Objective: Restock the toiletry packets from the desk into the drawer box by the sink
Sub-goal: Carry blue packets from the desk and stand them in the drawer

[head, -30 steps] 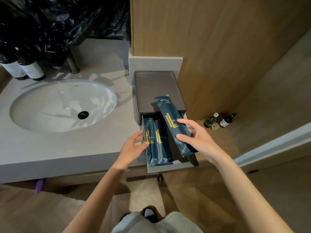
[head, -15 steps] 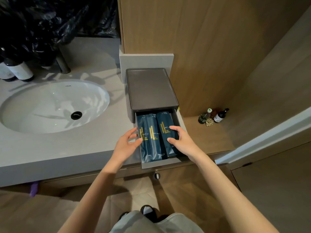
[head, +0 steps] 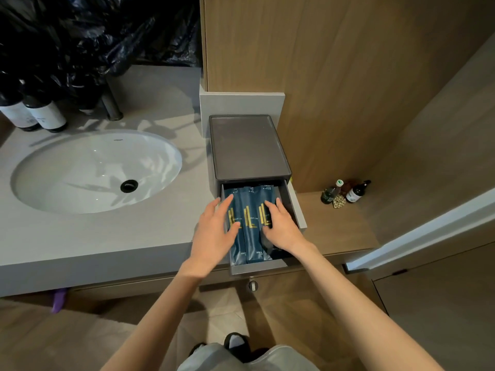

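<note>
Three dark blue packets (head: pixel 251 231) with gold stripe marks and pale lettering lie in a dark grey drawer box (head: pixel 247 148) at the right edge of a light grey counter (head: pixel 80 236). White sink (head: pixel 96 170) with black drain; wood-brown wall panels (head: pixel 334 76); dark bottles (head: pixel 34 113) with white labels at the counter's back left corner.

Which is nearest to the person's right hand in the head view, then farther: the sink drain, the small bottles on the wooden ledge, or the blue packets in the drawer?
1. Blue packets, directly under the right hand.
2. Small bottles, to the right on the wooden ledge.
3. Sink drain, far left in the basin.
</note>
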`<action>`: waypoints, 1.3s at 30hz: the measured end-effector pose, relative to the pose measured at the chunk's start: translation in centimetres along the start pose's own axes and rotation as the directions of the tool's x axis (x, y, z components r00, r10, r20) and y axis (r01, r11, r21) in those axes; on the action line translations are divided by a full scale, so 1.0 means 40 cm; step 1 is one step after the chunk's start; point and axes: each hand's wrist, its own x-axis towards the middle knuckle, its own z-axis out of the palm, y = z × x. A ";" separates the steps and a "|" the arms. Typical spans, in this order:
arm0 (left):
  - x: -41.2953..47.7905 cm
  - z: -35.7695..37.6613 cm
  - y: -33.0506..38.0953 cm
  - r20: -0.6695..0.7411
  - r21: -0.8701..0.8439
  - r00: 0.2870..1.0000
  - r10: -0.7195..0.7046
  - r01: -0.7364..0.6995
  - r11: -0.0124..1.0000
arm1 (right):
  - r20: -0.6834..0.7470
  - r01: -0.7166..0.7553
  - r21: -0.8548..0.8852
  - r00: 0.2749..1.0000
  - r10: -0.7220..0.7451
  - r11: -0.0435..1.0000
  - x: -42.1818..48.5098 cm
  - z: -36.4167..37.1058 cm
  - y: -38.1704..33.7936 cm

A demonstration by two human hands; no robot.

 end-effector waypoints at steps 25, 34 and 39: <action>0.065 0.063 0.042 0.354 0.821 0.935 -0.018 -0.302 0.485 | 0.098 0.203 -0.275 0.978 -0.183 0.940 0.045 0.036 0.050; 0.060 0.050 0.055 0.348 0.786 0.937 -0.018 -0.281 0.551 | 0.118 0.151 -0.136 0.984 -0.135 0.979 0.028 0.004 0.024; 0.018 -0.009 0.075 0.181 0.508 0.977 0.115 -0.193 0.840 | -0.013 0.279 -0.087 0.960 -0.281 0.956 -0.029 -0.068 0.008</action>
